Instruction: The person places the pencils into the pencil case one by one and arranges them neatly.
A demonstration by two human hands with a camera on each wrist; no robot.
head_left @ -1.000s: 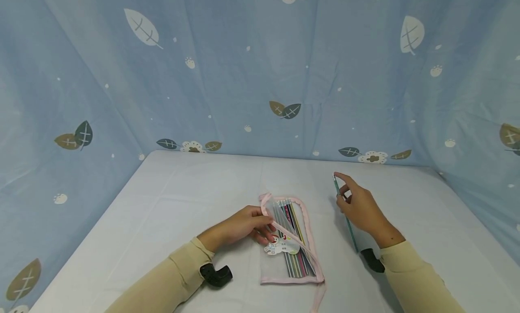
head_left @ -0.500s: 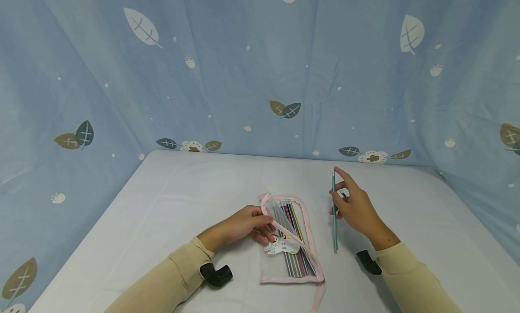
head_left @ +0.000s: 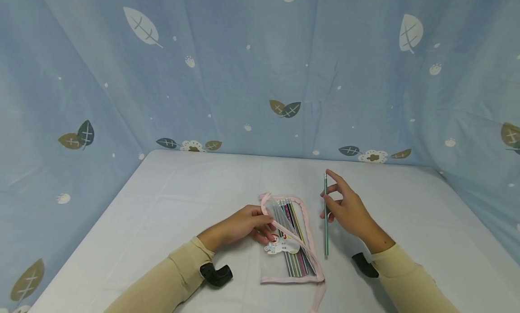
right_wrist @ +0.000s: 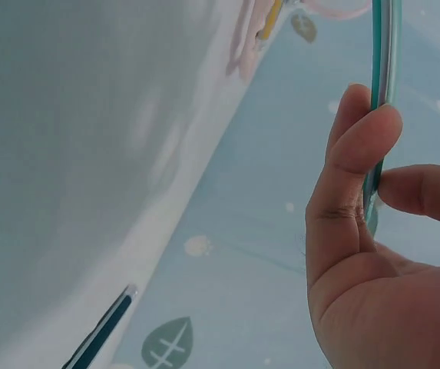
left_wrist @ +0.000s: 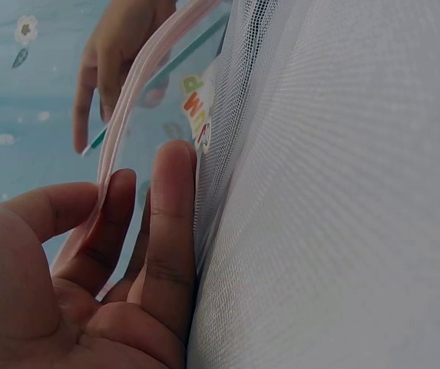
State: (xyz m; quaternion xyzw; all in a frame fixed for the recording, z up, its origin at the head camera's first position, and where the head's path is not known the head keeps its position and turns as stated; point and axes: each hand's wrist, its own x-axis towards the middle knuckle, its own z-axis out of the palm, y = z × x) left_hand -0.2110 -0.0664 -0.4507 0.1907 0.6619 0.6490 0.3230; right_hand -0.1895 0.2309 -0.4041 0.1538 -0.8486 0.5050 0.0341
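Note:
A mesh pencil pouch with pink trim (head_left: 284, 281) lies near the front middle of the white table in the head view. Several pencils (head_left: 295, 261) show inside it, silver ends toward the back. My left hand (head_left: 243, 225) pinches the lifted pink edge between thumb and forefinger; in the left wrist view the other fingers lie against the mesh. Right of the pouch, my right hand (head_left: 350, 211) pinches a teal pencil (head_left: 326, 238) above the table, forefinger reaching to its upper end. Another dark teal pencil (right_wrist: 100, 330) shows lower left in the right wrist view.
The white table (head_left: 195, 182) reaches back to a blue leaf-print curtain (head_left: 227, 78), which also closes off both sides. A pink strap (head_left: 318, 297) trails from the pouch's front right corner. Black curved pieces (head_left: 216, 275) sit at both cuffs.
My right hand has moved left toward the pouch with the teal pencil, whose lower end has swung left so it now stands nearly vertical in the head view. My left hand and pouch stay put.

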